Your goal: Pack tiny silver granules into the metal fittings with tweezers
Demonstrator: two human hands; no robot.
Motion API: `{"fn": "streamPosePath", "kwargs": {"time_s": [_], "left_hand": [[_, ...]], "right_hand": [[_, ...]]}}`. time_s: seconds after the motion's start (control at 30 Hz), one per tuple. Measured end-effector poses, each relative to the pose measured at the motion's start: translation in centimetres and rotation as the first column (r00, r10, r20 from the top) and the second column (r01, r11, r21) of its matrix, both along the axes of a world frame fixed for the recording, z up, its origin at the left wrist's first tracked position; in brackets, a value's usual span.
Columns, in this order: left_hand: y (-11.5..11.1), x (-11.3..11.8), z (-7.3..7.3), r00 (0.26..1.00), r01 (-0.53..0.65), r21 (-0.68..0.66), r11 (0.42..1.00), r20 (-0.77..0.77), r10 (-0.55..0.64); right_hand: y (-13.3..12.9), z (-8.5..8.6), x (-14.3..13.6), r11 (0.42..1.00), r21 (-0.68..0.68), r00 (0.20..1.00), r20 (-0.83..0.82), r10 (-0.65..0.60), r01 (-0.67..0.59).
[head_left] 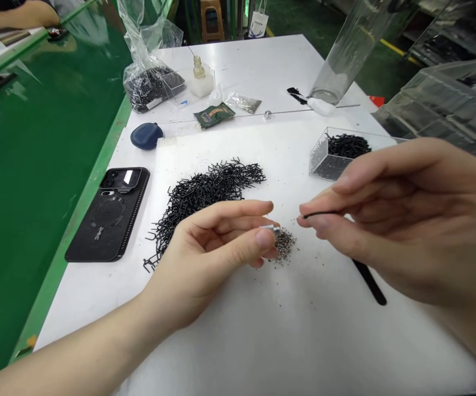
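My left hand (pixel 217 247) pinches a small silvery piece (pixel 271 227) between thumb and fingers; its exact kind is too small to make out. In my right hand (pixel 390 220), the thumb and fingertips grip a thin black strip (pixel 319 213), slightly curved, its far end hidden by the fingers. The two hands are a short gap apart. Under the left fingertips lies a heap of tiny brownish metal bits (pixel 285 246). Behind the left hand spreads a pile of short bent black pieces (pixel 208 190). A black flat-ended tool (pixel 370 281) is partly covered by the right hand.
A black phone case or phone (pixel 106 217) and a dark blue case (pixel 146 136) lie at left. A clear box (pixel 322 159) of black pieces stands at right, below a tall clear cylinder (pixel 340 60). Farther back are a green packet (pixel 214 115) and a plastic bag (pixel 145 88).
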State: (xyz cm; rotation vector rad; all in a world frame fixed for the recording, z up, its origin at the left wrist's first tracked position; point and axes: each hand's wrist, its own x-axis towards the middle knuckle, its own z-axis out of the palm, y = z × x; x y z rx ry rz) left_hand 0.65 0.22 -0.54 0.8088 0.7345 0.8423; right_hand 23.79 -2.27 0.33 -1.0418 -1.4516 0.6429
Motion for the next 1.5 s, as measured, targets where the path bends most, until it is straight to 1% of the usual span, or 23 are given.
{"fn": "streamPosePath", "kwargs": {"time_s": [0.07,0.13,0.23,0.33,0.4,0.47,0.53,0.57,0.6,0.67,0.7,0.73,0.77,0.8,0.83,0.9,0.97,1.1,1.17,1.23,1.33,1.37,1.5], "left_hand": [[-0.2,-0.2,-0.2,0.998,-0.037,0.095,0.995,-0.053,0.042],[-0.4,-0.3,-0.3,0.993,-0.054,0.162,0.985,-0.098,0.07],[-0.5,-0.3,0.1,0.984,-0.045,0.222,0.974,-0.161,0.082],[-0.6,-0.1,0.4,0.979,-0.024,0.3,0.954,-0.185,0.082],[-0.6,0.0,0.4,0.979,-0.005,0.384,0.923,-0.188,0.084],[-0.8,-0.1,0.3,0.973,0.03,0.477,0.878,-0.216,0.084],[-0.9,-0.3,0.1,0.955,0.099,0.567,0.818,-0.285,0.082],[-1.0,-0.3,0.0,0.939,0.15,0.613,0.776,-0.334,0.082],[-1.0,-0.3,-0.1,0.92,0.208,0.662,0.72,-0.383,0.087],[-1.0,-0.2,-0.3,0.886,0.31,0.76,0.572,-0.448,0.116],[-1.0,-0.1,-0.4,0.877,0.342,0.798,0.497,-0.46,0.135],[-1.0,0.0,-0.5,0.873,0.36,0.826,0.433,-0.462,0.156],[-0.9,0.1,-0.5,0.871,0.371,0.846,0.384,-0.461,0.173],[-0.9,0.1,-0.6,0.866,0.378,0.855,0.356,-0.462,0.189],[-0.9,0.2,-0.6,0.861,0.385,0.857,0.342,-0.467,0.202],[-0.9,0.2,-0.5,0.85,0.393,0.854,0.34,-0.479,0.22],[-0.9,0.0,-0.4,0.847,0.374,0.856,0.357,-0.472,0.246],[-1.4,-0.5,-0.3,0.847,0.224,0.899,0.377,-0.371,0.382],[-1.7,-0.8,-0.5,0.86,0.148,0.909,0.391,-0.314,0.404],[-1.9,-1.2,-0.8,0.892,0.116,0.894,0.432,-0.285,0.351],[-2.1,-1.6,-1.3,0.924,0.129,0.859,0.496,-0.286,0.255],[-2.1,-1.7,-1.4,0.927,0.14,0.849,0.509,-0.293,0.234],[-1.9,-1.7,-1.4,0.942,0.154,0.835,0.529,-0.286,0.177]], "right_hand": [[0.2,0.1,0.0,0.999,-0.03,0.999,-0.04,0.011,-0.013],[0.5,0.2,0.2,0.999,-0.019,0.997,-0.059,0.043,-0.044],[1.1,0.0,0.4,0.997,0.024,0.995,-0.063,0.077,-0.076],[1.4,-0.3,0.7,0.994,0.074,0.994,-0.066,0.089,-0.085],[1.5,-0.5,0.7,0.992,0.076,0.992,-0.076,0.102,-0.096],[1.5,-0.5,0.8,0.991,0.066,0.99,-0.073,0.125,-0.12],[1.5,-0.5,0.8,0.985,0.084,0.986,-0.068,0.155,-0.149],[1.5,-0.5,0.9,0.983,0.093,0.984,-0.066,0.164,-0.158],[1.5,-0.5,0.9,0.983,0.098,0.984,-0.064,0.165,-0.158],[1.5,-0.5,0.8,0.986,0.08,0.987,-0.054,0.151,-0.147],[1.5,-0.5,0.8,0.987,0.069,0.988,-0.045,0.15,-0.147],[1.5,-0.5,0.8,0.987,0.066,0.988,-0.035,0.152,-0.15],[1.5,-0.5,0.8,0.986,0.068,0.988,-0.027,0.154,-0.152],[1.4,-0.4,0.8,0.985,0.074,0.988,-0.017,0.155,-0.153],[1.4,-0.4,0.8,0.985,0.078,0.988,-0.007,0.153,-0.152],[1.4,-0.4,0.8,0.987,0.081,0.99,0.007,0.142,-0.142],[1.3,-0.4,0.8,0.988,0.075,0.991,0.024,0.134,-0.136],[1.2,-0.5,0.8,0.989,0.098,0.994,0.029,0.107,-0.109],[1.2,-0.6,0.8,0.987,0.116,0.993,0.006,0.115,-0.114],[1.2,-0.6,0.8,0.982,0.126,0.99,-0.006,0.14,-0.139],[1.3,-0.4,0.7,0.977,0.14,0.986,-0.008,0.167,-0.164],[1.3,-0.3,0.7,0.977,0.138,0.986,-0.007,0.167,-0.165],[1.3,0.0,0.5,0.978,0.129,0.986,-0.015,0.166,-0.163]]}}
